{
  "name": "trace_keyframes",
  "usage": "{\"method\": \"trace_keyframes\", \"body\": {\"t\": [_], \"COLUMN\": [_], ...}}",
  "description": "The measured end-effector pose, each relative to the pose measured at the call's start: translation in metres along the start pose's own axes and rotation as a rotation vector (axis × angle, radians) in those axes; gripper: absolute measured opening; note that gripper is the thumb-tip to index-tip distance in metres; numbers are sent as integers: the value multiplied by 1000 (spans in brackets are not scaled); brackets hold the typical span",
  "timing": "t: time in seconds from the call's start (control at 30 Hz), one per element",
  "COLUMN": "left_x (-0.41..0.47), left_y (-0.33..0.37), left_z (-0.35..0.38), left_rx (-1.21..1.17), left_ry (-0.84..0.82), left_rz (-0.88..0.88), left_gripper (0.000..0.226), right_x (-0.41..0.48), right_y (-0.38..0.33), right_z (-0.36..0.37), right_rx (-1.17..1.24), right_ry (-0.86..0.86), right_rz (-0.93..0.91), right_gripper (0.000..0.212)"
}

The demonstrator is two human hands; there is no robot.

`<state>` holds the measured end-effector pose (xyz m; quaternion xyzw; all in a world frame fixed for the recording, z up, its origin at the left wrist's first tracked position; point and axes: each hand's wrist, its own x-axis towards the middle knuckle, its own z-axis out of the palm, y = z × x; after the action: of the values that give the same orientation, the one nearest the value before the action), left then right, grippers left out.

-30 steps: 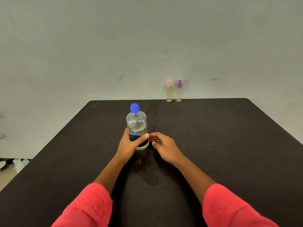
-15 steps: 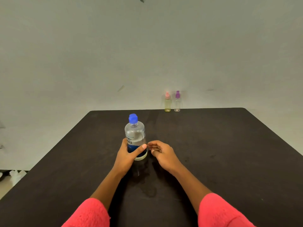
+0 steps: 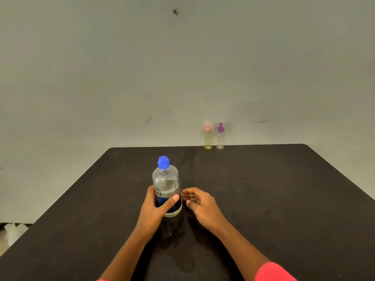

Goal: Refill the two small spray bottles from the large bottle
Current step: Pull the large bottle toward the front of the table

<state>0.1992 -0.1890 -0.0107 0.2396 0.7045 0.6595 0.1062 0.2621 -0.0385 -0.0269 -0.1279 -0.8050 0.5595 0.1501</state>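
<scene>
Now the left hand [image 3: 155, 209] wraps the bottle's [image 3: 166, 184] lower, labelled part, thumb across the front. The right hand [image 3: 202, 206] is just beside it, fingers loosely curled, holding nothing. The bottle stands upright on the matte dark desk [image 3: 284, 199]; it is clear plastic, round-shouldered, with a blue cap [image 3: 163, 162]. Well apart, at the far edge against the pale wall [image 3: 121, 78], stand two slim bottles side by side: the pink sprayer [image 3: 208, 139], yellowish, and the purple sprayer [image 3: 220, 138], clear.
</scene>
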Motion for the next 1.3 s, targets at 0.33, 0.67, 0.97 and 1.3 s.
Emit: {"method": "trace_keyframes", "body": {"t": [0.33, 0.67, 0.97, 1.3], "left_x": [1, 3, 9, 34], "left_y": [-1, -3, -10, -29], "left_z": [1, 0, -5, -24], "left_rx": [6, 31, -23, -226], "left_ry": [4, -8, -12, -2], "left_rz": [-4, -2, 17, 18], "left_gripper": [55, 75, 95, 8], "right_x": [-3, 1, 83, 213], "right_y": [-3, -3, -9, -14], "right_z": [-2, -1, -53, -94], "right_rx": [4, 37, 289, -66], "right_ry": [-6, -13, 536, 715], "right_rz": [-1, 1, 137, 257], "right_gripper": [31, 32, 26, 109]}}
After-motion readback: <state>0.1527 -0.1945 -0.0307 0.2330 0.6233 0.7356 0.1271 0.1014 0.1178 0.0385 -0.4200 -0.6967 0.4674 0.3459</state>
